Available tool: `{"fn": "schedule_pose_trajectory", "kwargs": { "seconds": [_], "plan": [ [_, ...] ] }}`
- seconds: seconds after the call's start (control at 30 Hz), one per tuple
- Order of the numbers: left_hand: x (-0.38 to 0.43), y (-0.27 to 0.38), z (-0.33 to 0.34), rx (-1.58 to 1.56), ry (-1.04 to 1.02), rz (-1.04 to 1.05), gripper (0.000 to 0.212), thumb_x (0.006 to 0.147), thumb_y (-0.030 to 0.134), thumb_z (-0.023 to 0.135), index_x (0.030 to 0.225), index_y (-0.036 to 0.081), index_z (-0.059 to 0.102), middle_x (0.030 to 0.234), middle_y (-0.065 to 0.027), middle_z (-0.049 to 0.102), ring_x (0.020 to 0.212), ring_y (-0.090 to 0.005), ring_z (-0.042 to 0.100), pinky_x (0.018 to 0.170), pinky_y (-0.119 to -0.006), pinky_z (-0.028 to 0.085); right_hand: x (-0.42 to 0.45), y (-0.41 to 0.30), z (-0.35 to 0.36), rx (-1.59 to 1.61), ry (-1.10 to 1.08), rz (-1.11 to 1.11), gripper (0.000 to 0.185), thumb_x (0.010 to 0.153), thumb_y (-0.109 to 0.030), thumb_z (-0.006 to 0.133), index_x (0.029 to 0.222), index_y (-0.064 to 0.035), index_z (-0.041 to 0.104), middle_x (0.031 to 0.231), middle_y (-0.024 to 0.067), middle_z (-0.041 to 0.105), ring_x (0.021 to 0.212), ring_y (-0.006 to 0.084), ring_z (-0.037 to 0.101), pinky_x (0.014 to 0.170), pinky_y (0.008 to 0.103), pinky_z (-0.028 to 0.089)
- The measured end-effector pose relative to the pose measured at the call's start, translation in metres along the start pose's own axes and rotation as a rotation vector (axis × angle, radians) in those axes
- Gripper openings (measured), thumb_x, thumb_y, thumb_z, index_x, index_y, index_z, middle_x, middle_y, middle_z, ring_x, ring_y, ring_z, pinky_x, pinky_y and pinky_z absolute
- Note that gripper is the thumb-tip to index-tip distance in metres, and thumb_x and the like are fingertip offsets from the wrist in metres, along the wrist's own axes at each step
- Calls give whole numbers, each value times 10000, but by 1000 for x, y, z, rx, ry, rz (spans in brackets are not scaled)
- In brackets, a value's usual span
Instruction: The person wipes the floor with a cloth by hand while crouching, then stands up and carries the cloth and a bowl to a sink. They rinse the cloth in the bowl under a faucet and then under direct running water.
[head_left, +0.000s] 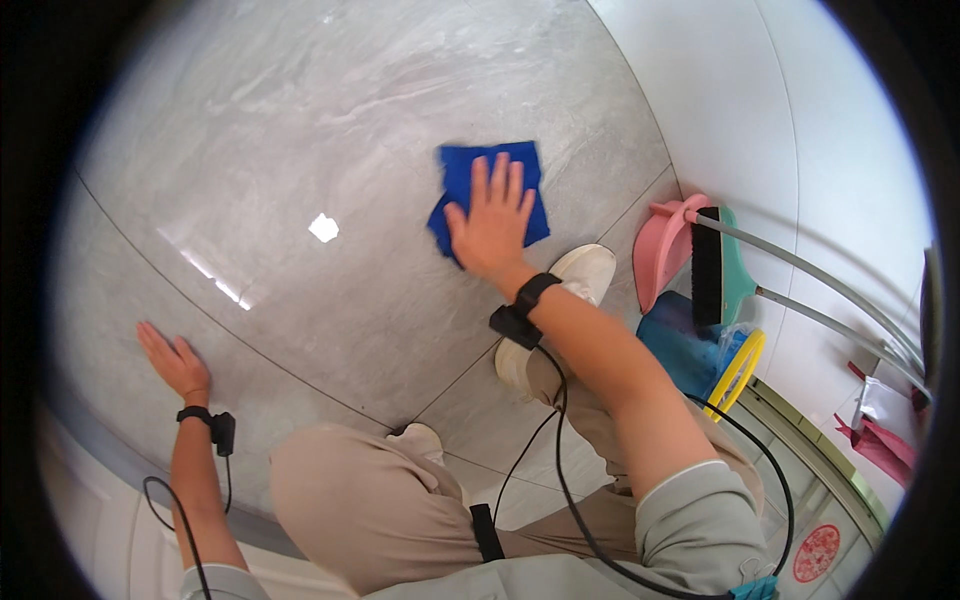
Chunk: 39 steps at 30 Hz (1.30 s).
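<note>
Beneath my right hand (495, 217) a blue cloth (459, 166) lies on the grey marbled tile floor (360, 135). The palm rests on the cloth, fingers extended and slightly apart; part of the cloth is hidden under it. At the left, my left hand (174, 365) is near the floor with its fingers stretched out, holding nothing. Both wrists wear black straps with small cabled devices.
Along the white wall at right stand a pink dustpan (661, 251), a green broom head with black bristles (731, 270) and a blue bin with a yellow rim (739, 365). My white shoe (589, 270) is close to the cloth. Black cables (561, 450) hang by my right arm.
</note>
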<state>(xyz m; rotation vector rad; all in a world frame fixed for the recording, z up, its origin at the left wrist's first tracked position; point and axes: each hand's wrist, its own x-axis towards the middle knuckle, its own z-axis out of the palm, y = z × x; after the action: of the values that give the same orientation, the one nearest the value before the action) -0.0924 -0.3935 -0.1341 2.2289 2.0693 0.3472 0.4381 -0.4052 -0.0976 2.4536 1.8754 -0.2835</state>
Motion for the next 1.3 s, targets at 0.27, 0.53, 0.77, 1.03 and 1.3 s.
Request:
{"fn": "schedule_pose_trajectory", "kwargs": {
  "seconds": [0.27,0.53,0.77,1.03,1.3],
  "plan": [
    [0,1,3,-6,-19,14,595,964,226,412,1475,-36,254,1534,-231,256,1421,-387,230,1169,-450,165,87,82,-10,-50,148,83,703,918,-466,495,1497,-122,289,1573,165,202,1452,353,157,1127,579,155],
    [0,4,2,-9,-3,8,587,956,204,422,1469,-38,269,1527,-230,272,1419,-386,237,1170,-446,165,86,201,-28,154,-37,1080,764,940,-619,262,1551,-201,74,1612,131,-8,1477,352,17,1137,604,93],
    [3,3,3,-24,20,25,590,936,179,436,1458,-51,288,1515,-241,291,1414,-387,248,1171,-447,163,149,239,-35,95,36,795,834,907,-689,274,1546,-180,105,1598,190,38,1455,432,49,1160,551,81],
    [2,3,-1,-28,17,-39,628,888,163,486,1458,-30,305,1519,-229,294,1413,-390,256,1167,-443,176,163,42,-4,-46,194,46,739,928,-563,422,1507,-130,269,1567,175,223,1448,377,166,1116,607,146],
    [11,19,-4,-78,65,-76,621,873,186,547,1438,3,364,1503,-206,339,1391,-385,304,1147,-450,233,37,-202,13,185,25,-701,689,870,-482,541,1442,-120,412,1535,160,302,1433,369,211,1106,631,136]
  ]
}}
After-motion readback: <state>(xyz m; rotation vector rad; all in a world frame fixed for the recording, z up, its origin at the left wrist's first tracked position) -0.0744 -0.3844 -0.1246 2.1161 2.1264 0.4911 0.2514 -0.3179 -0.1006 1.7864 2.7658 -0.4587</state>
